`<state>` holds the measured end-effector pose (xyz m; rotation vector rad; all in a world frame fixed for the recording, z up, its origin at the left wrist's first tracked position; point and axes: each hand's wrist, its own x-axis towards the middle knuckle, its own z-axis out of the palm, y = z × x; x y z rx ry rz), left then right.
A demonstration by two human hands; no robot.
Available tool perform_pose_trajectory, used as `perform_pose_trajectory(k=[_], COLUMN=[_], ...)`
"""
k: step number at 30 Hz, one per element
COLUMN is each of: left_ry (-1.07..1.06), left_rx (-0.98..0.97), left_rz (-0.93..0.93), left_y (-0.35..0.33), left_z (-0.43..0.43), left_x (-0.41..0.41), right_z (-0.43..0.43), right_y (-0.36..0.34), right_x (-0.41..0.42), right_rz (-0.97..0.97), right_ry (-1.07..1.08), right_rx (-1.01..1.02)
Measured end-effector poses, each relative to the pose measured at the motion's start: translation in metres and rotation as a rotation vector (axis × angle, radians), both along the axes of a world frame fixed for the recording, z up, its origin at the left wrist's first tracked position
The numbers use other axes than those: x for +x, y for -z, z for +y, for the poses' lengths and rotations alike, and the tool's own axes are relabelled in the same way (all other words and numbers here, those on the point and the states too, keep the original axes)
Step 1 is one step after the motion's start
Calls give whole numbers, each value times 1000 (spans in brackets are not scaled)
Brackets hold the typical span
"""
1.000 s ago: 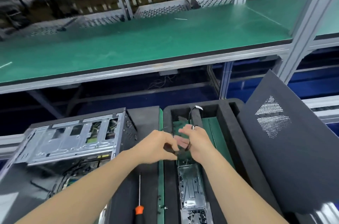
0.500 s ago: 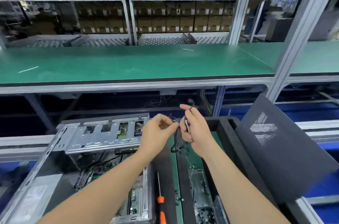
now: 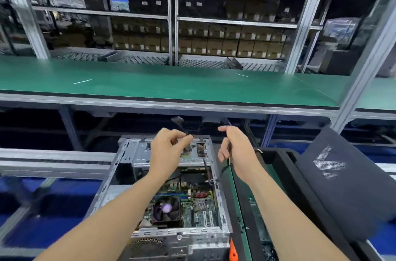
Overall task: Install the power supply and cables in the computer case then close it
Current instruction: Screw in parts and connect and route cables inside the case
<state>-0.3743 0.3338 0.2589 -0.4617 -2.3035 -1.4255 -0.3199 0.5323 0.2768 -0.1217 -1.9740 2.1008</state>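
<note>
An open computer case lies below my arms, its motherboard and round CPU fan showing. A thin black cable is stretched between my hands above the case's far end. My left hand pinches one end of it, with a connector sticking up above the fingers. The other part of the cable runs through my right hand, which grips it beside the case's right wall; a loop hangs down toward the case. The black side panel leans at the right.
A black foam tray with a green inner strip stands right of the case. An orange-handled screwdriver lies between case and tray. A green-topped bench shelf crosses ahead, with shelves of boxes behind it.
My hands have lifted the cable out of the foam tray, moved left over the case and pulled apart, stretching the cable. The view has tilted upward.
</note>
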Motion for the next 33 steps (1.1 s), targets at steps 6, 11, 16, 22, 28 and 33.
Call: perform_pose_trajectory(k=[6, 11, 16, 22, 28, 33], left_ry=[125, 199, 223, 305, 316, 217], left_rx=[232, -191, 39, 227, 289, 277], left_rz=[-276, -340, -459, -561, -502, -487], left_y=[-3, 5, 9, 4, 10, 13], left_z=[-48, -50, -36, -16, -2, 8], left_x=[-5, 8, 27, 35, 39, 42], right_z=[-30, -54, -65, -63, -53, -43], right_y=[7, 18, 23, 28, 32, 35], right_x=[-3, -3, 1, 1, 1, -1], right_rz=[-69, -91, -43, -34, -11, -28], right_ry=[63, 32, -48, -90, -88, -181], right_rx=[-135, -198, -129, -194, -162, -381])
